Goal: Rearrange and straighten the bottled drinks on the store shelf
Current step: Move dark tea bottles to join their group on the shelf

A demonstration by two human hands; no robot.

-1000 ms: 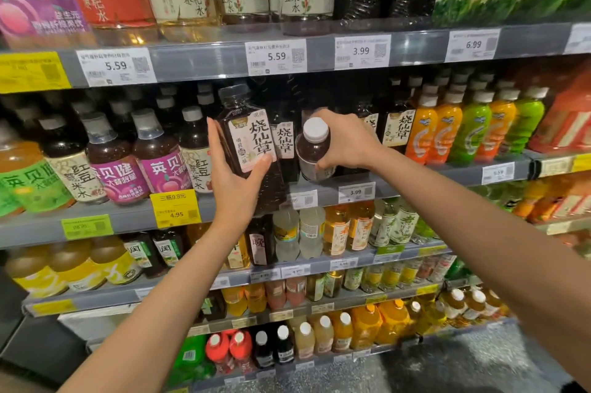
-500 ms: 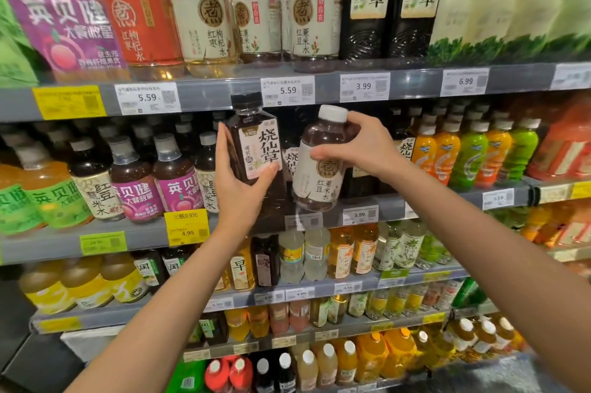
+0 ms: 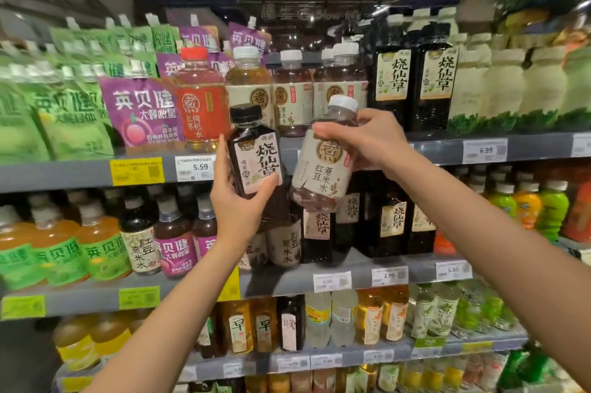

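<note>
Both bottles are off the shelf and in the air: our left hand [image 3: 238,200] wraps the dark bottle [image 3: 256,152], our right hand [image 3: 367,139] pinches the pale bottle [image 3: 323,162] up near its neck, tilted. That high grip is the risk; the heavy base could swing and slip, or knock its neighbour. The shelf edge [image 3: 415,144] sits just behind, rows packed tight, so any free slot looks narrow.

Two hands are holding two bottles: one dark bottle [image 3: 256,152] and one pale-label bottle [image 3: 323,165]. Four shelf levels are showing.
</note>
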